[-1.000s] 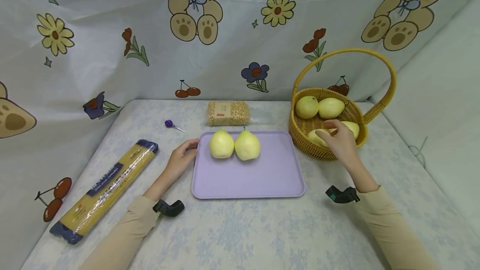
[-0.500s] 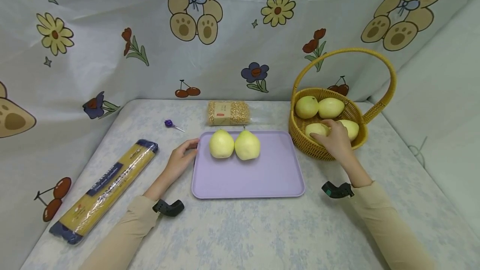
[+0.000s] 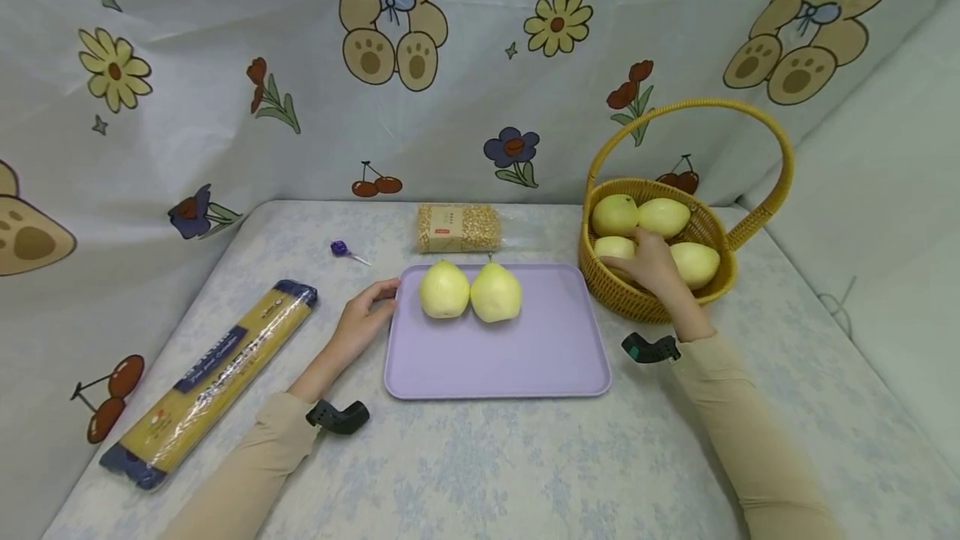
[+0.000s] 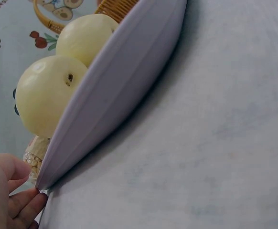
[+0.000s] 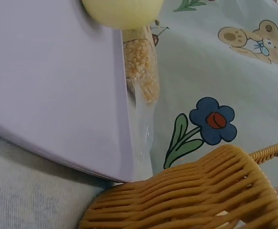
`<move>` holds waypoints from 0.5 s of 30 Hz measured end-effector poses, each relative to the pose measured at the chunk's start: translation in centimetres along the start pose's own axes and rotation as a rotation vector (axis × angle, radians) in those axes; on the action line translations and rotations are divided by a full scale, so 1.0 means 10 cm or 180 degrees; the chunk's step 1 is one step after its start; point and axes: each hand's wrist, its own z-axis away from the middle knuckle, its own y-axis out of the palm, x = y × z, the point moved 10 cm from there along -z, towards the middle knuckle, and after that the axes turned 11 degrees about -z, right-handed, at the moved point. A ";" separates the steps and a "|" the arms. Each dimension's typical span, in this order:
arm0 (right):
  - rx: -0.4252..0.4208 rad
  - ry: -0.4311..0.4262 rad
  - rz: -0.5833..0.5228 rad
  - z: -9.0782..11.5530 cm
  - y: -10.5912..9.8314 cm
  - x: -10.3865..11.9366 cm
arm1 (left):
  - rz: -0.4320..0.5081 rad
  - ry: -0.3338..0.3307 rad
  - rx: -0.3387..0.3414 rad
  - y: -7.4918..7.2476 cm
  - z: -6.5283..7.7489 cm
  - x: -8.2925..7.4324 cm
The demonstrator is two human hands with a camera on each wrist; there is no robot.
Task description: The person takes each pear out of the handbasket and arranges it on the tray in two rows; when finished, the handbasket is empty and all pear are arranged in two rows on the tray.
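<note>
In the head view, my right hand reaches into a yellow wicker basket and grips a pale yellow pear at its left side. Other pears lie around it in the basket. My left hand holds the left rim of a lilac tray; the left wrist view shows the fingertips against the tray's corner. Two pears stand side by side near the tray's back edge. In the right wrist view the basket wall hides the right hand's fingers.
Behind the tray lies a clear bag of yellow grains. A purple-wrapped lollipop is left of it. A long yellow and blue packet lies along the table's left side. The basket's tall handle arches over the pears.
My right hand has moved left inside the basket, and the pear at its fingers has shifted left with it, away from the right-hand pear. My left hand stays at the tray rim.
</note>
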 end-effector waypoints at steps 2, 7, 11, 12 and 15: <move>0.0095 0.0044 0.0099 -0.03 0.05 0.00 | 0.0005 0.0009 0.0007 0.00 0.00 0.00; 0.0281 0.0139 -0.0022 -0.06 0.11 -0.05 | -0.0006 -0.0015 0.0022 0.00 -0.01 0.03; 0.0488 0.0110 -0.0403 -0.03 0.14 -0.04 | -0.0017 -0.0014 -0.0023 -0.02 -0.01 0.03; 0.0528 0.0084 -0.0469 -0.02 0.15 -0.02 | -0.0016 -0.0002 -0.0023 -0.01 -0.01 0.03; 0.0607 0.0009 -0.0614 0.00 0.17 0.02 | -0.0011 0.0022 -0.0006 -0.01 -0.01 0.03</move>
